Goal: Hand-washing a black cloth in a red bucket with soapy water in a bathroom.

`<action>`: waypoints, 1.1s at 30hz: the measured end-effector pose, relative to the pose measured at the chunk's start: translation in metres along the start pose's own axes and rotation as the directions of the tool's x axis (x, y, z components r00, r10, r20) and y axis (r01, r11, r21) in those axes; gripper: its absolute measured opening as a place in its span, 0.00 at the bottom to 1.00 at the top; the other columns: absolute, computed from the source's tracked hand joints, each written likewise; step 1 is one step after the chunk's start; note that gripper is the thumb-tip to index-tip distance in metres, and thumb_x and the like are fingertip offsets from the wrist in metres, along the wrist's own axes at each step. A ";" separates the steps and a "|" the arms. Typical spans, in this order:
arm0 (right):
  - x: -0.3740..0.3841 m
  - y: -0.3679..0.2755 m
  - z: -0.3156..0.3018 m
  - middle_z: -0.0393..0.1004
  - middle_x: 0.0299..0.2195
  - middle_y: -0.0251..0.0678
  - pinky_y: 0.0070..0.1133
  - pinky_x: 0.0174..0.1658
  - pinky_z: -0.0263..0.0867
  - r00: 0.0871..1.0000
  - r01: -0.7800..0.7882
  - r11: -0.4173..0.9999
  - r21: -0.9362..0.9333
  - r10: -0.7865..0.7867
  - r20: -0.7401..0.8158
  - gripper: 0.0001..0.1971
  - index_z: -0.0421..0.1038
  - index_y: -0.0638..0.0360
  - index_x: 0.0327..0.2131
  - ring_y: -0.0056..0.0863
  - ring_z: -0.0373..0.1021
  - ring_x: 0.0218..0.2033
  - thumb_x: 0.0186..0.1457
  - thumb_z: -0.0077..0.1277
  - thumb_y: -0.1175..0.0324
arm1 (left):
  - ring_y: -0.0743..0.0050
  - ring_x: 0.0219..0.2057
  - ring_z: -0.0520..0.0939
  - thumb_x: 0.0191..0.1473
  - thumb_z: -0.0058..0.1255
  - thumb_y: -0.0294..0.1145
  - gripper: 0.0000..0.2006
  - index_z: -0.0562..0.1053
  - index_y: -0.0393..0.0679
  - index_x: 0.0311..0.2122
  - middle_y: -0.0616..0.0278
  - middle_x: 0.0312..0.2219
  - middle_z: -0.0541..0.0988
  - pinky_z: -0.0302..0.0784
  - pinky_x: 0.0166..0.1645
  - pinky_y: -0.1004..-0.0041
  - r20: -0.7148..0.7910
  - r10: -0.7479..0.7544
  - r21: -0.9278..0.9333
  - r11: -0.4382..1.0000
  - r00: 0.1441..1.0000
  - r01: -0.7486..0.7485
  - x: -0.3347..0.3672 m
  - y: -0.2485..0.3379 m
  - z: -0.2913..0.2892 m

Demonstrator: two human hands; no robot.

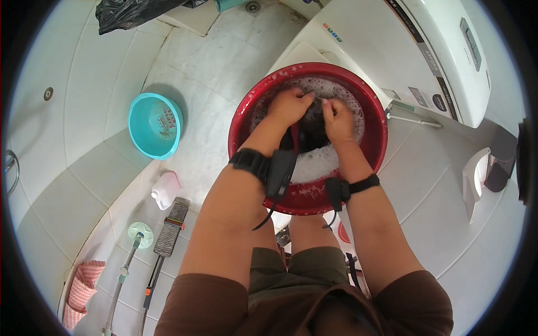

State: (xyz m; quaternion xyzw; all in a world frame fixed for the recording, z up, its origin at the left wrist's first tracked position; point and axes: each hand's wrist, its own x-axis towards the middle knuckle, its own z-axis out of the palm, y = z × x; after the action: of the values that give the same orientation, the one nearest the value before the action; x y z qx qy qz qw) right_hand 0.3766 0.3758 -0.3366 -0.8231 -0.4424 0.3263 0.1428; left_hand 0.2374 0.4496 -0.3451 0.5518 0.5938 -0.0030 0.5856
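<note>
In front of me stands a red basin (376,134) holding sudsy water with white foam (316,166). A dark wet cloth (312,130) hangs between my two hands over the suds, its lower part down in the water. My left hand (288,106) pinches it from the left, thumb toward the middle. From the right, my right hand (339,120) grips it the same way, the two thumbs close together. Exactly what kind of cloth it is cannot be made out. Each wrist wears a black strap with a small box.
A turquoise basin (133,124) sits on the tiled floor at left. Near it are a pinkish-white jug (166,191), a flat mop (170,228) and a pole with a pale green disc (140,235). A white washing machine (386,50) borders the far right. A black plastic bag (131,14) lies far left.
</note>
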 end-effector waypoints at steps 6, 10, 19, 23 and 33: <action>-0.031 -0.026 -0.042 0.69 0.21 0.37 0.27 0.34 0.61 0.772 0.582 0.805 0.116 -0.502 -0.390 0.08 0.65 0.59 0.17 0.36 0.65 0.27 0.40 0.54 0.71 | 0.56 0.23 0.73 0.44 0.53 0.37 0.13 0.69 0.41 0.16 0.56 0.16 0.72 0.66 0.30 0.62 -0.252 0.413 -0.167 0.872 0.875 -0.459 -0.067 0.018 -0.013; -0.051 -0.020 -0.035 0.66 0.19 0.33 0.27 0.35 0.59 0.709 0.675 0.734 0.077 -0.615 -0.345 0.10 0.63 0.56 0.15 0.35 0.63 0.27 0.33 0.56 0.72 | 0.63 0.19 0.68 0.42 0.54 0.31 0.11 0.67 0.42 0.15 0.61 0.13 0.66 0.61 0.30 0.70 -0.285 0.593 -0.035 0.779 0.753 -0.626 -0.088 -0.007 -0.009; -0.058 0.014 0.023 0.57 0.49 0.41 0.46 0.51 0.47 0.890 0.382 0.811 -0.442 -0.452 -0.060 0.25 0.61 0.49 0.47 0.43 0.53 0.51 0.42 0.48 0.61 | 0.49 0.55 0.59 0.41 0.51 0.48 0.32 0.61 0.51 0.54 0.53 0.51 0.61 0.52 0.55 0.51 -0.303 0.542 0.527 0.781 0.784 -0.336 -0.075 -0.047 0.033; -0.049 0.032 0.040 0.58 0.48 0.41 0.45 0.51 0.47 0.905 0.363 0.840 -0.404 -0.422 -0.064 0.24 0.63 0.50 0.46 0.43 0.55 0.50 0.40 0.49 0.62 | 0.48 0.53 0.62 0.41 0.51 0.48 0.32 0.62 0.50 0.54 0.51 0.49 0.63 0.57 0.52 0.51 -0.353 0.533 0.516 0.797 0.769 -0.315 -0.057 -0.062 0.061; -0.011 0.027 0.042 0.70 0.27 0.40 0.38 0.33 0.61 0.968 0.174 0.847 -0.503 -0.240 -0.070 0.13 0.70 0.53 0.29 0.40 0.67 0.31 0.39 0.46 0.59 | 0.57 0.39 0.73 0.42 0.49 0.47 0.17 0.73 0.53 0.38 0.58 0.36 0.74 0.68 0.39 0.59 -0.163 0.354 0.661 0.732 0.921 -0.165 -0.023 -0.035 0.050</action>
State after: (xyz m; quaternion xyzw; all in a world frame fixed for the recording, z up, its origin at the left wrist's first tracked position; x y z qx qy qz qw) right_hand 0.3614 0.3495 -0.3772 -0.7991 -0.5868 0.1309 -0.0086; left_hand 0.2423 0.3892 -0.3672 0.7896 0.5495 -0.0434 0.2695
